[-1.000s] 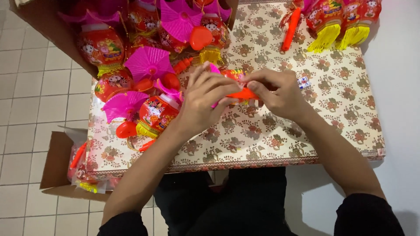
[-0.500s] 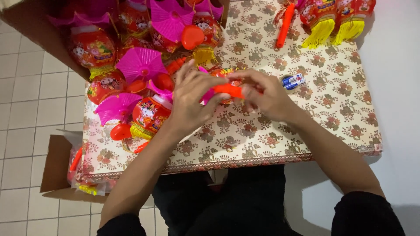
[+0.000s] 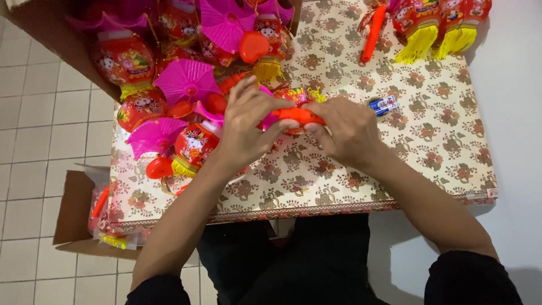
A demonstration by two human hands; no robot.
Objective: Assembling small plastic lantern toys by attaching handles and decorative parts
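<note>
Orange plastic handle (image 3: 296, 116) pinched from both ends, left hand (image 3: 245, 130) fingers splayed, right hand (image 3: 347, 130) grip curled tight

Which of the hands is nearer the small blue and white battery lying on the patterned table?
Right. The right hand sits just beside the small blue and white battery; the left hand lies farther off, beyond the right.

Tabletop (image 3: 429, 158) with floral-patterned cover.
Red lanterns (image 3: 192, 141) and pink umbrellas (image 3: 186, 79) lie heaped left of the small battery (image 3: 383, 104); tasselled lanterns (image 3: 437, 22) beyond it.
</note>
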